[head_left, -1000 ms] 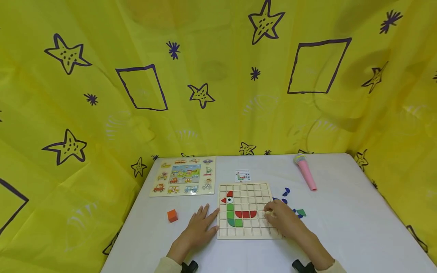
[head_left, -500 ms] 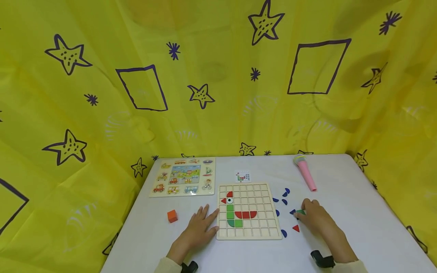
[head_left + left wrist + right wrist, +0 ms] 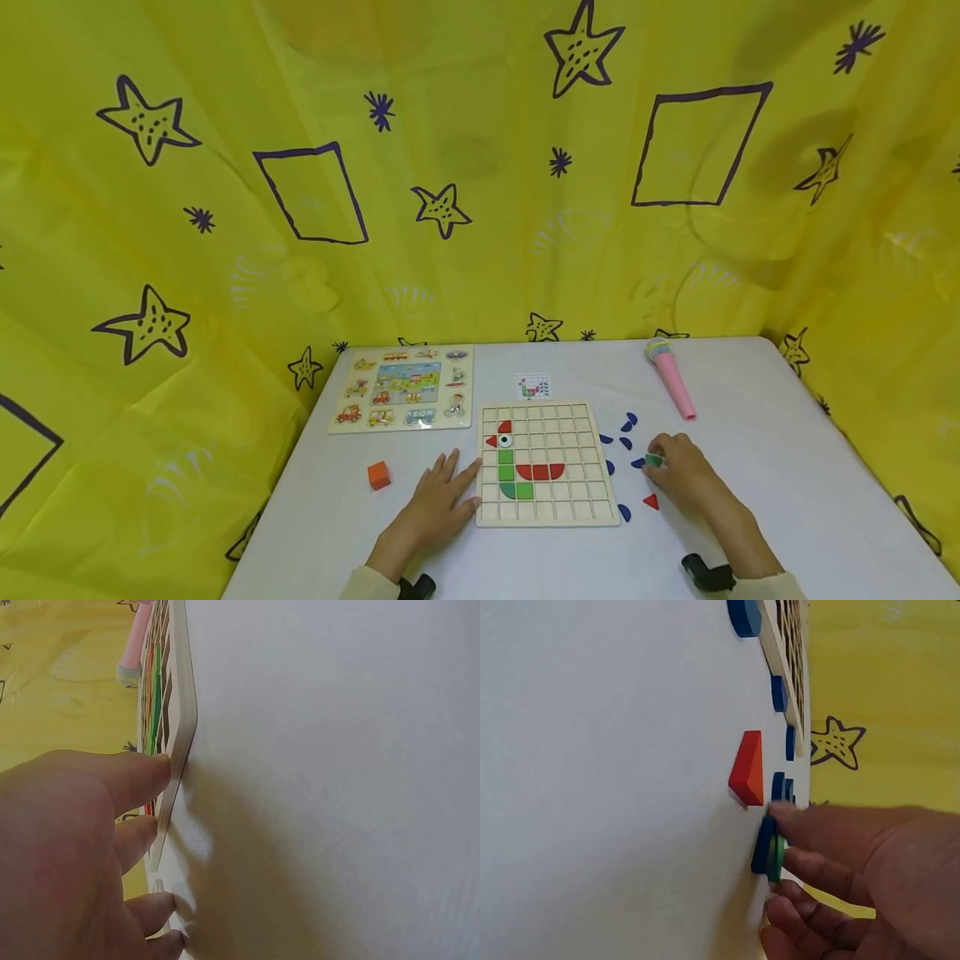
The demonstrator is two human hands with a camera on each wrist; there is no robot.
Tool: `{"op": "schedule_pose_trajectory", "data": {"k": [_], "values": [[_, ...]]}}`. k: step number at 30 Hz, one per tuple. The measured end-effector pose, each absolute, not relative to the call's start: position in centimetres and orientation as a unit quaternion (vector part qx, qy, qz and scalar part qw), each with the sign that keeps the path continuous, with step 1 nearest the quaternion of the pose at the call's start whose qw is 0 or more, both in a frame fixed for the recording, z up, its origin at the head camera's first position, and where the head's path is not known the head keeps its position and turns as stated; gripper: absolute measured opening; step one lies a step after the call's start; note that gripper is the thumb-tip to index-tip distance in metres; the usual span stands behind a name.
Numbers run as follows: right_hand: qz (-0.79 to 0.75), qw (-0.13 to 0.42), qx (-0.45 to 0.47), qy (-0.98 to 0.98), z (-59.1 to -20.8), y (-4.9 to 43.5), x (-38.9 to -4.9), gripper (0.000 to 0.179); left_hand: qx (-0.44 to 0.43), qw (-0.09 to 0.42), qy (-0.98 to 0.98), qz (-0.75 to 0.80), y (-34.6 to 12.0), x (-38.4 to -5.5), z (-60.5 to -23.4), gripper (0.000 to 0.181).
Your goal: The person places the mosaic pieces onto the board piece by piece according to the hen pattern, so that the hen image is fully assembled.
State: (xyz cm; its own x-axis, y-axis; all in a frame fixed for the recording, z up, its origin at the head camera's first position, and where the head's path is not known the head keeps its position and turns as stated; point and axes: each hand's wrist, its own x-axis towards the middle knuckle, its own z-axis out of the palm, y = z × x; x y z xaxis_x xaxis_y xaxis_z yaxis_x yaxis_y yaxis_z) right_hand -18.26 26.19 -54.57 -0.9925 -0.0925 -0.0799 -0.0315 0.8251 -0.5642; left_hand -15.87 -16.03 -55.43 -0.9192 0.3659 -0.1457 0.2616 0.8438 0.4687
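Observation:
My right hand (image 3: 686, 475) pinches a green piece (image 3: 654, 460) between thumb and fingers, right of the grid board. A dark blue half-round piece (image 3: 637, 463) sits against the green one at the fingertips; in the right wrist view this blue piece (image 3: 763, 846) partly covers the green piece (image 3: 777, 859). Close by lies a red triangle (image 3: 651, 502). With fingers spread, my left hand (image 3: 437, 504) rests on the table, fingertips at the left edge of the wooden grid board (image 3: 573, 504). Red and green pieces and an eye tile form a bird shape on the board.
Several blue half-round pieces (image 3: 625, 513) lie along the board's right side. Behind the board is a small picture card (image 3: 533, 387). A picture puzzle (image 3: 401, 387) stands back left, an orange cube (image 3: 379, 474) nearer, and a pink toy microphone (image 3: 675, 383) back right.
My right hand has moved from the board's right edge to the pieces farther right, then slightly left with the green piece, now tilted up. The left hand has stayed still.

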Motion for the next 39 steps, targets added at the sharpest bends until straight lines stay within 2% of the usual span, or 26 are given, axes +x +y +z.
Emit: {"op": "schedule_pose_trajectory", "data": {"k": [5,15,23,39], "values": [[-0.287,0.041,-0.029,0.957,-54.5,25.9,-18.0,0.018,0.166,0.114,0.953,0.227,-16.0,-15.9,-55.4,0.063],[-0.295,0.048,-0.019,0.954,-54.1,25.8,-18.1,0.023,0.166,0.115,0.953,0.225,-16.0,-15.8,-55.3,0.063],[-0.317,0.031,-0.032,0.948,-54.1,24.9,-18.5,0.024,0.164,0.117,0.953,0.225,-15.9,-15.8,-55.1,0.063],[-0.351,0.047,-0.104,0.929,-54.1,15.2,-16.5,0.021,0.152,0.124,0.955,0.224,-15.9,-15.8,-55.2,0.063]]}}
